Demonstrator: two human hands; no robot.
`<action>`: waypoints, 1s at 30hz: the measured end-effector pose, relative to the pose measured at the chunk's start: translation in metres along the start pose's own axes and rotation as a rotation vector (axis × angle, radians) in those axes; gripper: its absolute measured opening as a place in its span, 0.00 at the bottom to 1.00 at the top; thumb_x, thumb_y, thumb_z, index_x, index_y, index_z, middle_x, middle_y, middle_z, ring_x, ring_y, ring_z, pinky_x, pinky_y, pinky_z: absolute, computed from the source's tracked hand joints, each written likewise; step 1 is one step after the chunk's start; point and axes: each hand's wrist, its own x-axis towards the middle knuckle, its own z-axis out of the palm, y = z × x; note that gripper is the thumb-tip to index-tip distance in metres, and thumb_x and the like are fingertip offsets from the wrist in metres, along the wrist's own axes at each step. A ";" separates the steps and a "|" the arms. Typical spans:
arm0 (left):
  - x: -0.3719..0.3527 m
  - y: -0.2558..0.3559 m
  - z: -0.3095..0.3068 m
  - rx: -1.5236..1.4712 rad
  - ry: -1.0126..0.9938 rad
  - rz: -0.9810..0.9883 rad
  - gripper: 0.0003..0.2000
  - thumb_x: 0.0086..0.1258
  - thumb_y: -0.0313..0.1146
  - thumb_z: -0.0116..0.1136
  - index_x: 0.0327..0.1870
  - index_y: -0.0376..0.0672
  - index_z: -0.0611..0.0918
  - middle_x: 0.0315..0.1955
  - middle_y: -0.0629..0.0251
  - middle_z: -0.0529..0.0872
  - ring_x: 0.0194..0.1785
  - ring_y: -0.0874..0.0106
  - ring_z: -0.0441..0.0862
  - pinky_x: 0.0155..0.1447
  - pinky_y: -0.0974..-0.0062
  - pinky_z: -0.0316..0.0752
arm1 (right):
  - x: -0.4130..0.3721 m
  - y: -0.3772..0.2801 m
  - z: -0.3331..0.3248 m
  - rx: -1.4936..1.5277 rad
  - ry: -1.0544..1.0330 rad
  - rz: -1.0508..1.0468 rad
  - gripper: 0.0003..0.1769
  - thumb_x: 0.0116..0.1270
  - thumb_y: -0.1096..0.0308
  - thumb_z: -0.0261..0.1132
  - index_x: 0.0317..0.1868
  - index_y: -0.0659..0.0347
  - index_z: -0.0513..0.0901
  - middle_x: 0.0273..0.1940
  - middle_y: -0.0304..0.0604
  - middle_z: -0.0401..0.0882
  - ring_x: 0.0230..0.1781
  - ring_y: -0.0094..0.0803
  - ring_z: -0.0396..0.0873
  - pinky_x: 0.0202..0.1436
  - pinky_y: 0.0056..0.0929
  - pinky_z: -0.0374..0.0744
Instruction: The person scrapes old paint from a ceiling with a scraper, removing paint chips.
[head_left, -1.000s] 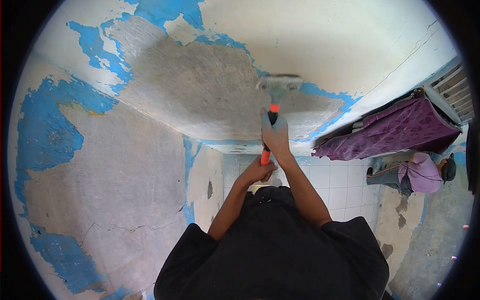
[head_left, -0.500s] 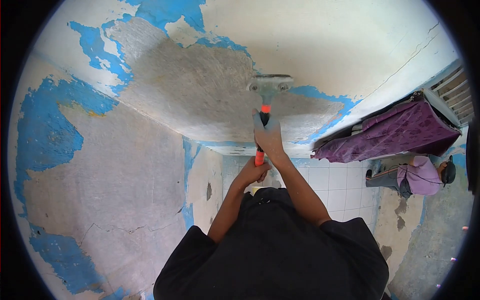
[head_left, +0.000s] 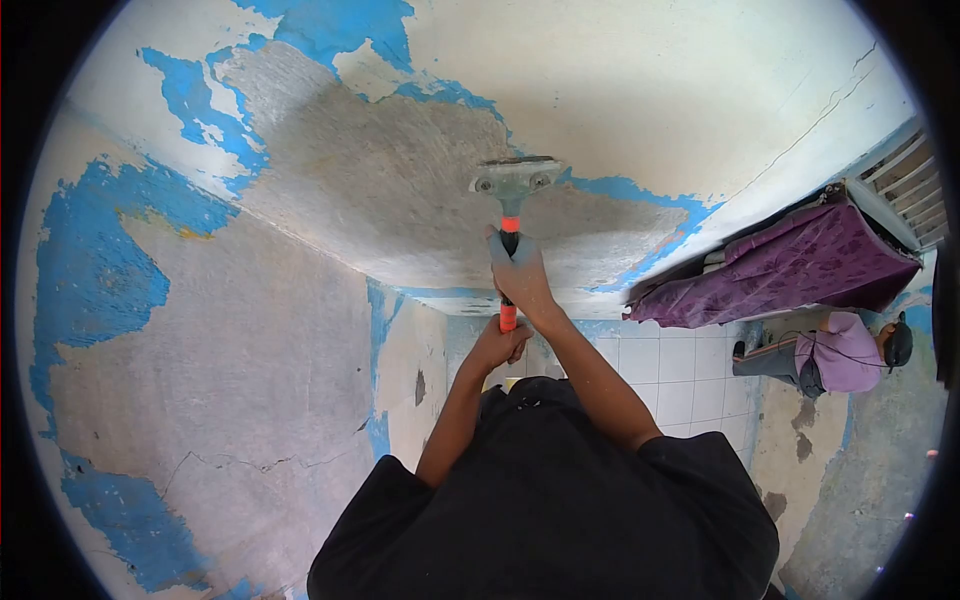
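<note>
Both arms are raised in front of the person's black shirt [head_left: 545, 500], reaching up to the ceiling [head_left: 400, 190]. The right arm is stretched long, and the right hand [head_left: 520, 275] is wrapped tight around the upper part of the scraper's orange handle, just below the head. The left arm is bent at the elbow, and the left hand [head_left: 500, 345] is closed around the bottom end of the same handle, just beneath the right hand. A little orange shows between the two.

The scraper [head_left: 515, 180] stands almost upright, with its wide metal head pressed flat against the ceiling at the edge of a scraped grey patch. A strip of blue paint [head_left: 625, 188] lies just beside it.

Well off to the right, another person in a purple top [head_left: 840, 355] is near the white tiles [head_left: 680, 370], under a hanging purple cloth [head_left: 790, 265].
</note>
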 end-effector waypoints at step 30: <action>-0.012 -0.012 0.009 -0.092 -0.001 -0.017 0.14 0.63 0.31 0.58 0.19 0.43 0.69 0.09 0.69 0.67 0.10 0.76 0.64 0.16 0.76 0.57 | -0.001 0.034 0.010 -0.107 0.031 -0.042 0.23 0.71 0.56 0.58 0.22 0.62 0.69 0.12 0.35 0.65 0.07 0.25 0.66 0.12 0.28 0.66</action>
